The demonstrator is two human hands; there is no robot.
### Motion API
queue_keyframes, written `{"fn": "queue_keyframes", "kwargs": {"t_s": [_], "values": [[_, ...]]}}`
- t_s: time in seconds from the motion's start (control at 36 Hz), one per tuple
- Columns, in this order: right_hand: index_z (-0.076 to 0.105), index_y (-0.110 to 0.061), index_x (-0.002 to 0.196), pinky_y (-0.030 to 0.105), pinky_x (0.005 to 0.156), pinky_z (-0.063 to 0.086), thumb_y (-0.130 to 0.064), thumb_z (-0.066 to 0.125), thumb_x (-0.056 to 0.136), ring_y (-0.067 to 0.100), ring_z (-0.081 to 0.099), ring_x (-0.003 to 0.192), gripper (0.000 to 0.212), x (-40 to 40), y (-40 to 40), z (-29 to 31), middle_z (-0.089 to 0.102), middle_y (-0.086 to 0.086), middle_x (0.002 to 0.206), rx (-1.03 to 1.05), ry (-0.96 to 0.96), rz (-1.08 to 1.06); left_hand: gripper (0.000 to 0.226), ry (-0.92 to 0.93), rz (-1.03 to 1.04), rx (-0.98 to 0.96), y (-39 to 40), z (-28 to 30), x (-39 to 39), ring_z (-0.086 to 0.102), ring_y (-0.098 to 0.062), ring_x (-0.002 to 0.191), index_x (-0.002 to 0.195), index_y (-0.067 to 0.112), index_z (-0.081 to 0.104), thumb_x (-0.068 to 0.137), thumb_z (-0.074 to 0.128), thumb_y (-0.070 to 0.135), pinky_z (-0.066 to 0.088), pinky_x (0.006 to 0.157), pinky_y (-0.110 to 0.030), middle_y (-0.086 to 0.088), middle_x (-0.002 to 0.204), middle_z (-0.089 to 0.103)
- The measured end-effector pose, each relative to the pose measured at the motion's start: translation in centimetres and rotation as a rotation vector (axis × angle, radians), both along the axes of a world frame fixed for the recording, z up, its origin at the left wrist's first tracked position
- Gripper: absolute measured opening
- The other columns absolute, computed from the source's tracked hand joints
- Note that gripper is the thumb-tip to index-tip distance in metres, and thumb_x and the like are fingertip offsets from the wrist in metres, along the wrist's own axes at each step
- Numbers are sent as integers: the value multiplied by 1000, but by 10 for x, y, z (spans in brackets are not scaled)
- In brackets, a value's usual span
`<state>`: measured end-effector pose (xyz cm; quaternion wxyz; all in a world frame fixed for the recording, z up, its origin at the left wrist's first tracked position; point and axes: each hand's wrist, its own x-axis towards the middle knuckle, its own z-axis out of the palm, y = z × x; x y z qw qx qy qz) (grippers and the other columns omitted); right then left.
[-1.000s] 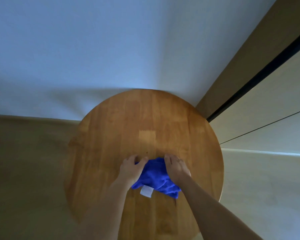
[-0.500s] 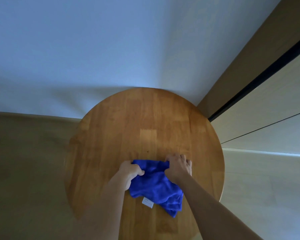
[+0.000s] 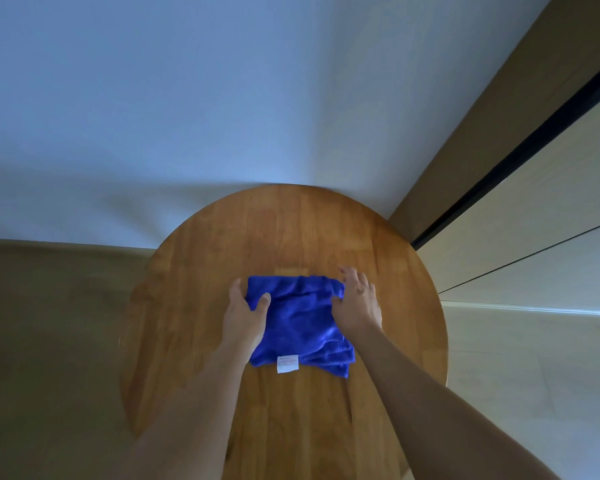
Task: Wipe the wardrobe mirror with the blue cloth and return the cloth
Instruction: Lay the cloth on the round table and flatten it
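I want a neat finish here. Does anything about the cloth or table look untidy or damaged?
Only slightly: the blue cloth lies folded on the round wooden table, but its near right layers fan out unevenly. Left hand pinches its corner; right hand touches its edge.

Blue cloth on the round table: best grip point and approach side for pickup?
Pinch the blue cloth at its far edge, coming from above. It lies folded flat on the round table, so only an edge gives purchase. The left hand already grips the far-left corner; the right hand rests at the far-right one. The near edge has loose stacked layers and a white tag.
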<state>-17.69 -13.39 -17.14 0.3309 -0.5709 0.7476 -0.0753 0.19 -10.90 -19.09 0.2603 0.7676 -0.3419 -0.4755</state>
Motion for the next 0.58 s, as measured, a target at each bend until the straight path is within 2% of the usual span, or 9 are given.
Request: {"fn": "queue_keyframes", "kwargs": {"t_s": [0.06, 0.14, 0.19, 0.25, 0.31, 0.39, 0.42, 0.47, 0.58], "values": [[27, -16, 145, 33, 90, 44, -18, 52, 95, 22, 40, 126, 56, -3, 5, -5, 40, 2, 140, 99, 27, -42, 74, 37, 68, 106, 5, -7, 0, 47, -28, 125, 148, 15, 15, 91, 57, 37, 44, 99, -41, -7, 143, 40], [28, -10, 141, 37, 82, 47, -40, 46, 97, 27, 50, 118, 57, -5, 24, -12, 45, 7, 135, 228, 55, -189, 80, -62, 106, 172, 16, -11, -2, 54, -30, 113, 141, 8, 23, 83, 65, 44, 53, 85, -40, -11, 132, 48], [34, -7, 133, 38, 76, 44, -53, 40, 95, 28, 55, 111, 60, -1, 38, -16, 50, 8, 129, 291, 58, -287, 78, -96, 104, 215, 22, -13, -5, 58, -29, 104, 130, 6, 32, 77, 70, 48, 54, 80, -41, -9, 117, 53], [38, -7, 127, 37, 76, 43, -60, 36, 93, 27, 57, 106, 63, 4, 47, -20, 55, 8, 122, 353, 33, -329, 69, -46, 81, 251, 27, -16, -8, 58, -26, 98, 121, 7, 38, 75, 73, 45, 55, 78, -40, -6, 108, 53], [41, -9, 126, 35, 74, 43, -57, 41, 93, 24, 59, 101, 59, 9, 51, -23, 59, 5, 114, 401, -11, -338, 51, 9, 83, 229, 29, -18, -9, 58, -20, 90, 116, 7, 44, 82, 70, 36, 52, 67, -32, -4, 106, 55], [50, -12, 116, 28, 62, 44, -41, 54, 93, 16, 58, 81, 37, 9, 48, -24, 60, -1, 96, 375, -102, -384, 24, -72, 59, 185, 28, -17, -3, 56, -15, 75, 100, 10, 50, 91, 58, 32, 40, 52, -23, -7, 97, 60], [52, -13, 109, 27, 58, 44, -36, 58, 91, 14, 56, 73, 30, 9, 47, -23, 58, -2, 89, 348, -128, -408, 22, -84, 63, 177, 28, -17, -1, 57, -15, 73, 97, 10, 51, 92, 55, 32, 40, 51, -23, -7, 94, 61], [51, -14, 101, 28, 57, 44, -30, 62, 89, 13, 54, 70, 22, 9, 45, -24, 58, -2, 86, 305, -184, -456, 22, -70, 83, 177, 28, -16, 2, 59, -17, 72, 92, 10, 52, 93, 55, 32, 42, 51, -24, -6, 88, 61], [51, -12, 102, 25, 55, 44, -25, 68, 85, 12, 55, 72, 27, 7, 46, -25, 56, -3, 86, 246, -282, -556, 20, 63, 154, 219, 30, -10, 1, 62, -20, 69, 84, 10, 55, 90, 61, 28, 48, 53, -27, -7, 81, 64]]}}
